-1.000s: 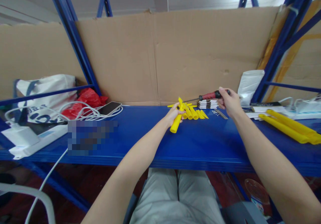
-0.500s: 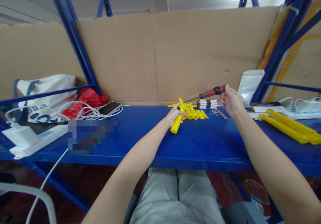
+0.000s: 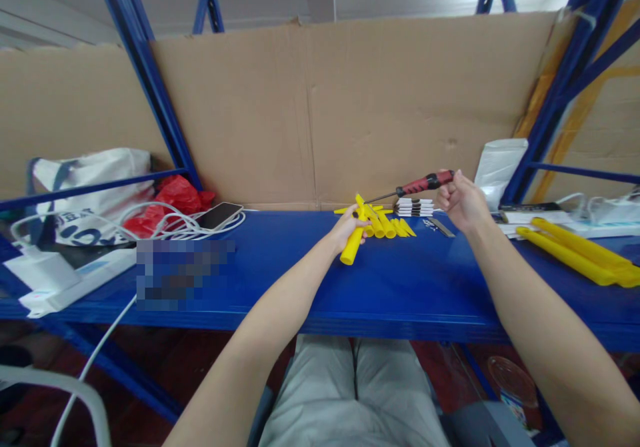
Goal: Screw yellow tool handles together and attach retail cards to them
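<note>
My left hand [image 3: 345, 229] is closed around a yellow plastic tube [image 3: 351, 249], whose wide round end points toward me. In my right hand [image 3: 464, 200] is the rear end of a red and black screwdriver [image 3: 425, 183], gripped by the fingertips. Its thin shaft runs left and its tip meets the upper part of the yellow tube; the exact contact is hidden. Just behind and right of my left hand lie several yellow tubes [image 3: 388, 228] and small pointed yellow pieces [image 3: 406, 227] on the blue table [image 3: 280, 267].
A stack of white bundles [image 3: 414, 207] sits behind the screwdriver, with small metal parts [image 3: 440, 227] nearby. Long yellow tubes [image 3: 575, 257] lie at the right. Leftward are a phone [image 3: 221, 215], white cables [image 3: 173, 227], a red bag [image 3: 177, 197] and a power strip [image 3: 95, 277]. Cardboard [image 3: 380, 107] stands behind.
My right hand and the screwdriver's handle end have shifted very slightly to the right. My left hand keeps the yellow tube in nearly the same place.
</note>
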The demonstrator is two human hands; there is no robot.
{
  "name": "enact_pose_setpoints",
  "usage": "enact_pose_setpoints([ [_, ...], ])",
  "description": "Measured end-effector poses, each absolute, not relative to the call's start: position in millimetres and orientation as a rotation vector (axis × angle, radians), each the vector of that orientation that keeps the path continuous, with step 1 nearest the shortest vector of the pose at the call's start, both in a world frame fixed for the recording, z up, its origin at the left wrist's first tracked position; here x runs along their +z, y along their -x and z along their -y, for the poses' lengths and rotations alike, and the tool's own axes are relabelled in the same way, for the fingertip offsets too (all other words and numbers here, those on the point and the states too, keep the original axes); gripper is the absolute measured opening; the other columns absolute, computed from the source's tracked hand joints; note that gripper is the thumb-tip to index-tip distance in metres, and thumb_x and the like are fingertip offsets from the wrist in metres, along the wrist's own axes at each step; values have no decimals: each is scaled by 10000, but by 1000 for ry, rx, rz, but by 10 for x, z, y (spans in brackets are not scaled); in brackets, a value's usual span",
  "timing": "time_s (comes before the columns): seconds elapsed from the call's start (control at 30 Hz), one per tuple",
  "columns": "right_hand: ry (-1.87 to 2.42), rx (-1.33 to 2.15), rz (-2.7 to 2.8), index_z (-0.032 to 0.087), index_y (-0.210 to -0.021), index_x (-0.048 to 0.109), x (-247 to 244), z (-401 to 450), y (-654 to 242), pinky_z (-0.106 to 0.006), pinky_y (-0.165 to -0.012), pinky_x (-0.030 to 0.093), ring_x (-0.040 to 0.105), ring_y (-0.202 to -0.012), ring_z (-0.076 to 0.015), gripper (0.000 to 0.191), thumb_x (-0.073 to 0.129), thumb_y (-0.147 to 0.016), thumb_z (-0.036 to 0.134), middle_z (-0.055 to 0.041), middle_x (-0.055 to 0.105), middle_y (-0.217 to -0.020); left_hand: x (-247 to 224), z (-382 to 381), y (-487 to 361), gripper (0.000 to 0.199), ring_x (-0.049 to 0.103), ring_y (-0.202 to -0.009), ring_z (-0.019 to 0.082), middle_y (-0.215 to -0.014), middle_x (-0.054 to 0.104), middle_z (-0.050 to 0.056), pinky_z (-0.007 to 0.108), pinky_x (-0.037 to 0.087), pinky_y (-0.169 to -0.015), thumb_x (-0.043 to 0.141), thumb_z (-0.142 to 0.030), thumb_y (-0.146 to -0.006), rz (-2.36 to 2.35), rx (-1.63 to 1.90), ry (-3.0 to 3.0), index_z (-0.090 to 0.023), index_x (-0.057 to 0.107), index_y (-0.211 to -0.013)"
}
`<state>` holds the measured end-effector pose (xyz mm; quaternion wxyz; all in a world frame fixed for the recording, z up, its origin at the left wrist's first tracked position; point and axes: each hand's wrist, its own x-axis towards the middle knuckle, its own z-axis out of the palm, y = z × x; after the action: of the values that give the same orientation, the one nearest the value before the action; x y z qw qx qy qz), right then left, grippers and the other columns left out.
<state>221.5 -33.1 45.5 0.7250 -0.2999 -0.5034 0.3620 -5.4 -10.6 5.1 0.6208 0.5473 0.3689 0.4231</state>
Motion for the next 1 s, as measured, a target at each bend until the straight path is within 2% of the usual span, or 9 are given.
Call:
enact_pose_setpoints([
  [0.13, 661, 810, 1123, 209, -681, 471, 462, 336, -2212, -187, -317, 290, 361, -340, -48, 308, 589, -768, 481, 59, 446, -480, 69, 126, 49, 654, 438, -378, 49, -763, 544, -12, 188, 337, -386, 432, 11, -737, -855, 972, -1256, -285, 260, -1295],
  [0.33, 651, 841, 1102, 213, -640, 393, 444, 321, -2242, -185, -316, 268, 353, -349, -45, 388, 668, -690, 483, 76, 408, -474, 62, 119, 51, 652, 436, -367, 58, -754, 546, -7, 199, 329, -371, 434, 14, -737, -855, 971, -1248, -266, 264, -1301],
  [0.47, 681, 884, 1055, 210, -601, 367, 443, 299, -2267, -204, -315, 269, 341, -338, -51, 394, 661, -694, 455, 71, 381, -434, 54, 111, 51, 668, 439, -374, 55, -753, 549, -10, 196, 333, -383, 446, 9, -732, -855, 972, -1254, -278, 263, -1306],
  [0.57, 689, 914, 1065, 217, -635, 424, 431, 285, -2287, -211, -307, 247, 304, -314, -57, 337, 645, -702, 462, 82, 317, -385, 47, 106, 47, 679, 438, -381, 49, -770, 557, -8, 193, 343, -396, 466, -5, -732, -859, 970, -1257, -290, 258, -1311],
  [0.67, 677, 905, 1103, 226, -756, 513, 423, 292, -2295, -208, -300, 219, 260, -298, -53, 304, 623, -714, 507, 97, 282, -385, 43, 102, 47, 666, 439, -386, 45, -784, 561, -2, 189, 346, -396, 481, -24, -741, -858, 972, -1253, -296, 264, -1309],
  [0.83, 632, 931, 1122, 223, -825, 546, 441, 341, -2262, -197, -326, 261, 329, -342, -48, 294, 639, -719, 481, 80, 377, -459, 50, 105, 54, 655, 436, -385, 51, -774, 551, 1, 189, 333, -381, 443, -3, -742, -866, 984, -1239, -285, 265, -1305],
  [0.93, 621, 918, 1134, 215, -763, 517, 442, 356, -2246, -192, -347, 294, 381, -380, -44, 258, 667, -715, 420, 63, 454, -532, 53, 106, 56, 657, 432, -384, 52, -768, 549, -3, 190, 335, -382, 437, 1, -739, -869, 981, -1241, -285, 259, -1303],
  [1.0, 618, 916, 1142, 212, -704, 474, 436, 351, -2248, -188, -342, 284, 360, -368, -37, 277, 678, -708, 400, 66, 451, -535, 49, 104, 56, 659, 434, -387, 51, -771, 549, -4, 189, 336, -383, 443, -1, -740, -870, 979, -1241, -288, 256, -1303],
])
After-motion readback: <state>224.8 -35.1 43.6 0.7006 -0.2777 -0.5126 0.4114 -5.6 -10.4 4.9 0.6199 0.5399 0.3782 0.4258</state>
